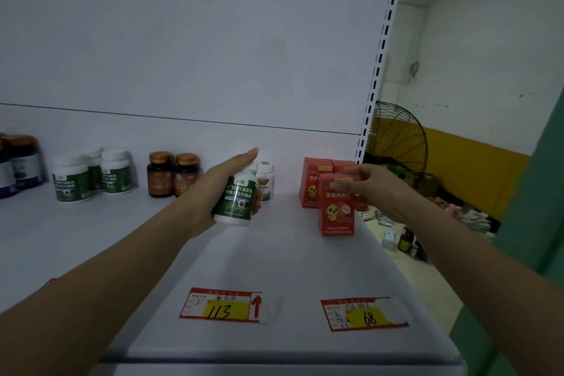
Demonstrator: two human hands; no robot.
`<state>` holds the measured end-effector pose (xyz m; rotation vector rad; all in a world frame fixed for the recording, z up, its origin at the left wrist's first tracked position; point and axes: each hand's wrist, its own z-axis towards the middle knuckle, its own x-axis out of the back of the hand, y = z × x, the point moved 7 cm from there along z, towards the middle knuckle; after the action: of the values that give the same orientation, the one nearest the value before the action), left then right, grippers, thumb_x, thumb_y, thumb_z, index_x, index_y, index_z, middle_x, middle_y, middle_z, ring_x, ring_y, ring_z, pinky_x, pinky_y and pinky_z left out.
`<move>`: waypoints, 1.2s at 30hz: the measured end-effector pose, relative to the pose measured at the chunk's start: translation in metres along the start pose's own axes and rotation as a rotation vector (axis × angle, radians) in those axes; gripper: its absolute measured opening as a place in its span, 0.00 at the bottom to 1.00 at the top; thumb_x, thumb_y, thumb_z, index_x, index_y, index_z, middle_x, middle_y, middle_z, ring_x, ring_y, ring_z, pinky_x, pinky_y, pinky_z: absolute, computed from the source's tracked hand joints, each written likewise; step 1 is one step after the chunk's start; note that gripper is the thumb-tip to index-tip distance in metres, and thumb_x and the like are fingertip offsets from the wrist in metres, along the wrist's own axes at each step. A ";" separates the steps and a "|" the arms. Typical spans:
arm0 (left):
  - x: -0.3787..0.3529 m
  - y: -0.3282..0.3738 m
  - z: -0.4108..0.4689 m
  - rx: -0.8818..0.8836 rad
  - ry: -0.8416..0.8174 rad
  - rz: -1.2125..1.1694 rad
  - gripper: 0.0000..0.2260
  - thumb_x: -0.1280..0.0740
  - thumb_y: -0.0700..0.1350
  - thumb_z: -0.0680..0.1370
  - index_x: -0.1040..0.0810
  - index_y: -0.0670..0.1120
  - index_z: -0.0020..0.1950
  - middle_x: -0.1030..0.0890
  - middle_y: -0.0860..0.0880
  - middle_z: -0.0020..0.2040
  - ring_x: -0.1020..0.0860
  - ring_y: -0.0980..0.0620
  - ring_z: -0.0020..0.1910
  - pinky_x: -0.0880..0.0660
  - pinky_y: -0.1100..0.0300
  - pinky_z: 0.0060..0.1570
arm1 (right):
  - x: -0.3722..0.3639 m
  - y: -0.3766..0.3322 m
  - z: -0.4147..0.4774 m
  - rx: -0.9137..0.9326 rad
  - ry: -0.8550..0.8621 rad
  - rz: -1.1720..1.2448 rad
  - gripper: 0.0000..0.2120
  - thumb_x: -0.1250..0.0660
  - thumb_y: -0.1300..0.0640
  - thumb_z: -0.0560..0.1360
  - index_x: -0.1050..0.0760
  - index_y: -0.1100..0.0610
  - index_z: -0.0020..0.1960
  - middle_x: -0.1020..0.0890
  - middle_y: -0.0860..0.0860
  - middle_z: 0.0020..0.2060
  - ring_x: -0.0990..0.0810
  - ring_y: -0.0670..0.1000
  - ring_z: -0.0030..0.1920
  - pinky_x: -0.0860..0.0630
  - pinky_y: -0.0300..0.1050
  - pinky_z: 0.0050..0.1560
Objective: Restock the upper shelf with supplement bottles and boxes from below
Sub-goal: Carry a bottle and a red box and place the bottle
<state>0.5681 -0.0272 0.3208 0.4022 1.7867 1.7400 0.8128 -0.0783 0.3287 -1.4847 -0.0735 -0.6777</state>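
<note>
My left hand [224, 181] grips a white supplement bottle with a green label [236, 203], held just above the white upper shelf [274, 256] near its middle. To the right, my right hand [374, 185] pinches the top of an upright red box with a yellow chick [337, 212], which stands on the shelf. Two more red boxes [314, 181] stand right behind it. A small white bottle [266, 181] sits behind the one I hold.
Along the shelf's back stand two amber bottles [174, 175], three green-label white bottles [91, 177] and purple-label jars [18, 165] at far left. Price tags 113 [219, 305] and 68 [363, 314] mark the front edge. A fan [393, 134] and floor clutter [406, 238] lie right.
</note>
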 end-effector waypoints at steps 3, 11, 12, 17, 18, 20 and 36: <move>0.003 0.001 0.000 -0.009 0.009 -0.005 0.14 0.31 0.56 0.69 0.21 0.45 0.38 0.20 0.44 0.32 0.23 0.49 0.29 0.22 0.60 0.36 | -0.008 0.004 0.010 0.007 0.042 -0.041 0.34 0.21 0.50 0.61 0.28 0.55 0.63 0.20 0.52 0.54 0.18 0.53 0.52 0.20 0.48 0.49; 0.018 0.009 -0.005 -0.027 0.010 -0.036 0.14 0.30 0.57 0.69 0.21 0.46 0.34 0.21 0.44 0.34 0.22 0.49 0.31 0.22 0.58 0.38 | -0.014 -0.008 0.026 0.083 0.096 -0.262 0.29 0.23 0.50 0.65 0.29 0.55 0.62 0.23 0.47 0.48 0.23 0.50 0.49 0.25 0.43 0.46; 0.018 0.009 -0.006 -0.031 0.011 -0.046 0.14 0.31 0.56 0.69 0.21 0.46 0.35 0.21 0.44 0.34 0.23 0.49 0.31 0.22 0.58 0.37 | -0.013 -0.009 0.027 0.086 0.096 -0.319 0.29 0.23 0.50 0.65 0.29 0.55 0.62 0.24 0.48 0.50 0.24 0.50 0.50 0.25 0.43 0.45; 0.024 0.000 -0.010 -0.027 0.067 -0.049 0.15 0.31 0.55 0.70 0.20 0.46 0.30 0.21 0.43 0.33 0.23 0.48 0.30 0.24 0.56 0.40 | -0.014 -0.014 0.031 0.118 0.082 -0.486 0.29 0.24 0.50 0.67 0.29 0.55 0.64 0.25 0.50 0.54 0.25 0.50 0.51 0.24 0.46 0.50; 0.024 -0.002 -0.011 -0.019 0.073 -0.049 0.15 0.30 0.55 0.70 0.20 0.46 0.30 0.21 0.43 0.33 0.23 0.47 0.30 0.24 0.55 0.40 | -0.015 -0.016 0.032 0.130 0.080 -0.513 0.29 0.24 0.50 0.67 0.29 0.55 0.64 0.24 0.52 0.56 0.25 0.51 0.52 0.24 0.46 0.51; 0.024 -0.004 -0.010 -0.014 0.085 -0.054 0.14 0.30 0.55 0.69 0.21 0.45 0.33 0.20 0.43 0.33 0.23 0.47 0.30 0.23 0.56 0.40 | -0.015 -0.021 0.033 0.158 0.092 -0.574 0.27 0.24 0.50 0.67 0.27 0.55 0.63 0.25 0.55 0.58 0.24 0.54 0.53 0.24 0.45 0.49; 0.023 -0.023 0.002 0.020 0.066 -0.069 0.15 0.31 0.56 0.70 0.22 0.43 0.40 0.20 0.43 0.34 0.22 0.47 0.31 0.23 0.57 0.39 | -0.027 -0.031 0.026 0.278 0.052 -0.858 0.27 0.26 0.54 0.70 0.30 0.56 0.65 0.30 0.54 0.59 0.31 0.49 0.52 0.29 0.43 0.52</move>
<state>0.5555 -0.0138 0.2932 0.2910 1.8437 1.7074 0.7855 -0.0420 0.3474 -1.1286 -0.7653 -1.3282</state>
